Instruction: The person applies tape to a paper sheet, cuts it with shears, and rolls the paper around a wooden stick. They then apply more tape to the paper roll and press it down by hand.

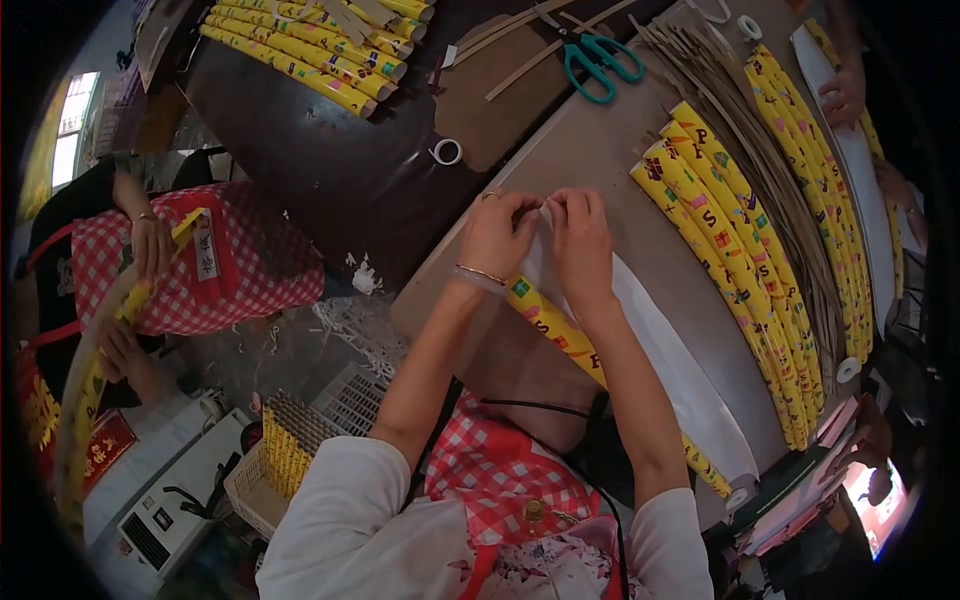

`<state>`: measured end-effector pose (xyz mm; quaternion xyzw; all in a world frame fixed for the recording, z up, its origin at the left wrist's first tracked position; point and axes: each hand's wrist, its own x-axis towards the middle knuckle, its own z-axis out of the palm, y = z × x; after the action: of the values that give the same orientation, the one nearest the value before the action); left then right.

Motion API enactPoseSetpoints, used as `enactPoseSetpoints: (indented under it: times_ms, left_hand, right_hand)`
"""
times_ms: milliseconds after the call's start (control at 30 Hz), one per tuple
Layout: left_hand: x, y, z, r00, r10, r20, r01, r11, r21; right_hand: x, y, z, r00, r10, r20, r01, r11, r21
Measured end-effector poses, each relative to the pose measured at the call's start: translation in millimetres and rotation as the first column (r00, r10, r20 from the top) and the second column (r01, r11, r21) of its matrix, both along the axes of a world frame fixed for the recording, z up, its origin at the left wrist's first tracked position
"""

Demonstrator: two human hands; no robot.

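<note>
Yellow printed paper tube [555, 330] lies on the brown tabletop [625, 225] in front of the person, partly covered: the left wrist hides its upper end, and the right forearm crosses its middle, so only a stretch between the arms and a shorter piece beyond the right elbow are visible. Its long axis slants from just below the left hand [505, 228] down to the lower right, where the near end reaches the table edge beside a small white roll [737, 498]. A long white sheet [665, 345] runs along its right side, its top passing up between the hands. Both hands meet above the tube, thumbs and fingertips closed in a narrow pinch; the left hand and the right hand [583, 235] seem to hold something small and pale between them, too small and too covered by the fingers to make out. Right of the sheet, a row of similar yellow tubes [735, 260] lies beside a bundle of brown strips [770, 165]. Teal-handled scissors [603, 68] and a white tape roll [447, 152] lie beyond the hands. The co-worker's body at the far left is cut off by the dark rim of the view.
</note>
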<state>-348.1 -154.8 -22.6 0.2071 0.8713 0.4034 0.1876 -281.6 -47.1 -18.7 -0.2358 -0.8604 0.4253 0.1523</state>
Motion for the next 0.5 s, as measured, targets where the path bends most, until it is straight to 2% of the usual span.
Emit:
enactPoseSetpoints:
  times_ms: [33, 133, 233, 367, 500]
  left_hand:
    - [-0.1, -0.1, 0.2, 0.998, -0.035, -0.052, 0.033, 0.999, -0.028]
    - [-0.1, -0.7, -5.6, 0.999, -0.018, -0.044, 0.018, 1.000, -0.001]
    - [-1.4, -1.6, -7.5, 0.997, -0.033, -0.071, 0.034, 0.999, 0.011]
    - [-1.4, -0.4, -5.7, 1.000, -0.016, -0.019, 0.017, 1.000, 0.015]
    - [-0.8, -0.8, -3.9, 0.997, -0.027, -0.071, 0.025, 1.000, -0.019]
  right_hand:
    - [-0.6, 0.5, -1.2, 1.000, 0.002, 0.000, -0.002, 1.000, -0.001]
    - [0.4, 3.5, -5.1, 1.000, 0.011, -0.016, -0.010, 1.000, 0.018]
    - [3.1, 5.5, -7.6, 0.996, 0.063, -0.063, -0.066, 0.996, -0.053]
    - [3.8, 5.4, -9.9, 0.994, 0.076, -0.081, -0.076, 0.997, -0.005]
    - [4.3, 5.4, -9.3, 0.993, 0.070, -0.100, -0.068, 0.997, 0.030]
